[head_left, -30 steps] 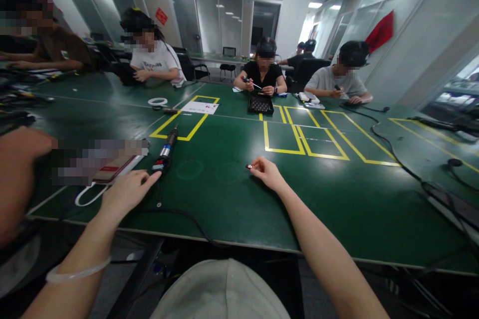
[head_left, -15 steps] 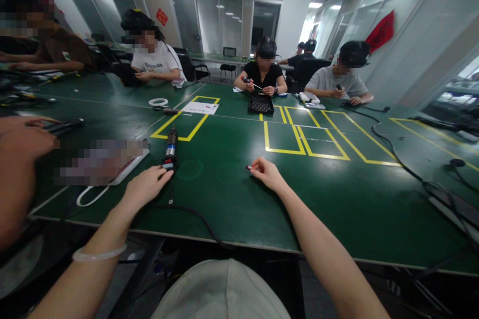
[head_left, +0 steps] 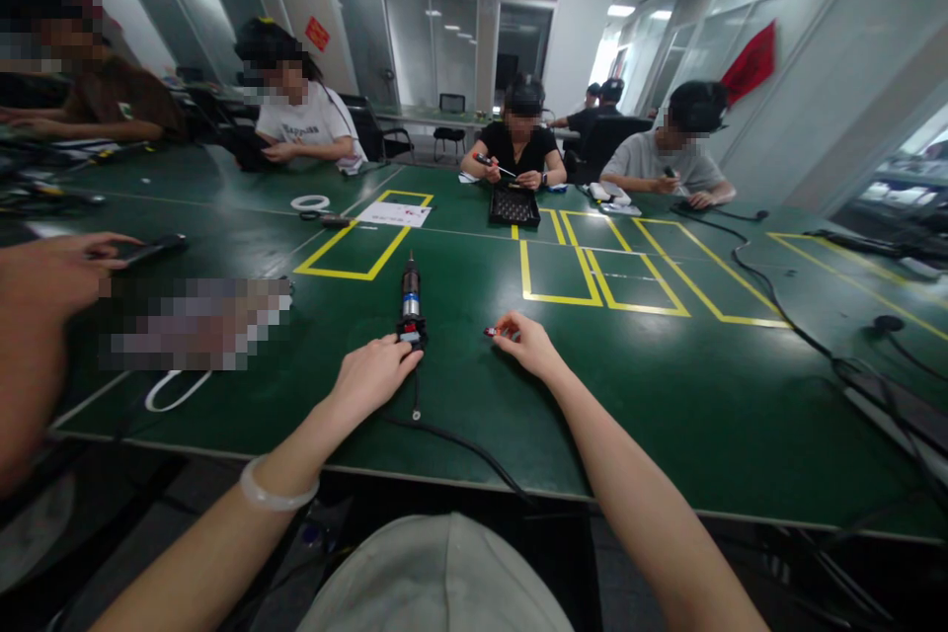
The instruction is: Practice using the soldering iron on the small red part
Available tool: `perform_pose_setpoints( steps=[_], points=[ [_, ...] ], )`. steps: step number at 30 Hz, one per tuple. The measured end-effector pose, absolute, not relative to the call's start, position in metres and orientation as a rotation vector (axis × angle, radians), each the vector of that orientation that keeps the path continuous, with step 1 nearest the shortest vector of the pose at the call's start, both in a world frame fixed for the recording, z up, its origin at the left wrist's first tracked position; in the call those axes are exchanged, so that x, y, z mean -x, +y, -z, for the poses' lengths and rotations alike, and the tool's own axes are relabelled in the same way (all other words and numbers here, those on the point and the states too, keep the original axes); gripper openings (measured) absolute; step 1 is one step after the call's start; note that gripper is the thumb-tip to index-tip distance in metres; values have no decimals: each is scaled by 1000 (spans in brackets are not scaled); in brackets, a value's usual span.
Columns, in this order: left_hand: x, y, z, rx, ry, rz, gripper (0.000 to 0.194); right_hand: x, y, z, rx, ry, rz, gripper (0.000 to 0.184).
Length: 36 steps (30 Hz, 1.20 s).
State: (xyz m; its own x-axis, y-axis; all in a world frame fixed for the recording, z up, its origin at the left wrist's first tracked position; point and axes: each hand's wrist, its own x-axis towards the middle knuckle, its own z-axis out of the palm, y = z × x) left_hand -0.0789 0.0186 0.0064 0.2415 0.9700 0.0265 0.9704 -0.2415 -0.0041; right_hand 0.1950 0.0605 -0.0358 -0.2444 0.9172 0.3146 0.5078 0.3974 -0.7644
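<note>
My left hand (head_left: 376,373) is closed around the near end of a corded cylindrical tool (head_left: 410,301). Its thin tip points away from me, and its dark body carries silver and blue bands with a red and grey part near my fingers. A short lead with a ring end hangs from it. To the right, my right hand (head_left: 524,344) pinches a small red and dark piece (head_left: 490,332) just above the green table (head_left: 474,405); its exact kind is too small to tell. The hands are apart, with the tool between them.
A black cable (head_left: 474,454) runs over the table's front edge. Yellow tape outlines (head_left: 563,298) mark the tabletop. At left are a blurred flat item (head_left: 199,321) and another person's hand (head_left: 81,267) by a phone-like object. Several people sit opposite, one near a black tray (head_left: 514,207).
My left hand has moved right with the tool, nearer my right hand, and its cable shifted along. My right hand stays almost still. At left, the other person's hand has moved slightly.
</note>
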Motion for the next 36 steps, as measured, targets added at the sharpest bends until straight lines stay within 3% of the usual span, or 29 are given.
perform_pose_setpoints(
  steps=[13, 36],
  points=[
    [-16, 43, -3, 2666, -1623, 120, 41, -211, 74, 43, 1424, -1848, -550, 9],
    [-14, 26, 7, 2693, -1607, 341, 48, -205, 68, 35, 1381, -1832, -621, 14]
  ],
)
